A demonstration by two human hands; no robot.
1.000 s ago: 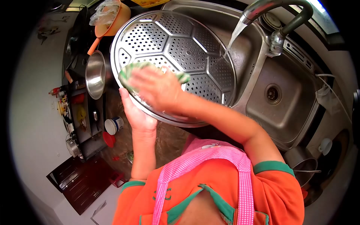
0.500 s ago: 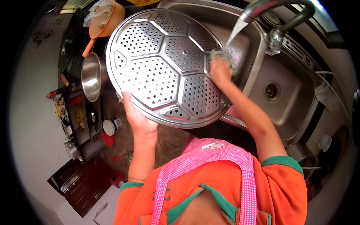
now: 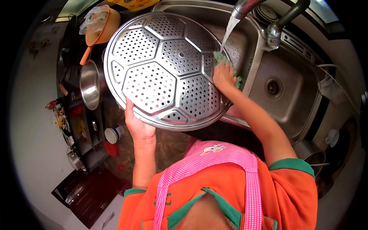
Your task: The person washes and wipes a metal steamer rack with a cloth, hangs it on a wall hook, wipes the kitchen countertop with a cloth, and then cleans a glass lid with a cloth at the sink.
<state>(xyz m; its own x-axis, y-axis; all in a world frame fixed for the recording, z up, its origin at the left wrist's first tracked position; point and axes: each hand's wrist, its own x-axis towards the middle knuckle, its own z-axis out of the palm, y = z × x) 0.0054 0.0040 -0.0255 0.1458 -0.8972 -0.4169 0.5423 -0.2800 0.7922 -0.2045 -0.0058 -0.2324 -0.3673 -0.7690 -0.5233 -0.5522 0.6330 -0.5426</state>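
Observation:
A large round steamer tray (image 3: 149, 86) of shiny metal, pierced with holes in a hexagon pattern, is held tilted over the left basin. My left hand (image 3: 138, 124) grips its lower left rim, thumb on the upper face and the fingers hidden beneath. On the right side of the tray, my right hand (image 3: 225, 78) presses a green scrubbing cloth (image 3: 221, 58) against the surface near the rim. Water streams from the faucet (image 3: 242, 9) just above the cloth, onto the tray's right edge.
The double steel sink has a right basin (image 3: 295, 101) with a drain. On the left stand an orange dipper (image 3: 109, 27) with a plastic bag and a metal bowl (image 3: 90, 85). A white tub (image 3: 112, 135) is low at the left. Stacked dishes (image 3: 265, 13) sit behind the faucet.
The tray has shifted slightly left in view, along with the surroundings. My right hand stays near the tray's right edge with the cloth, and my left hand keeps its hold.

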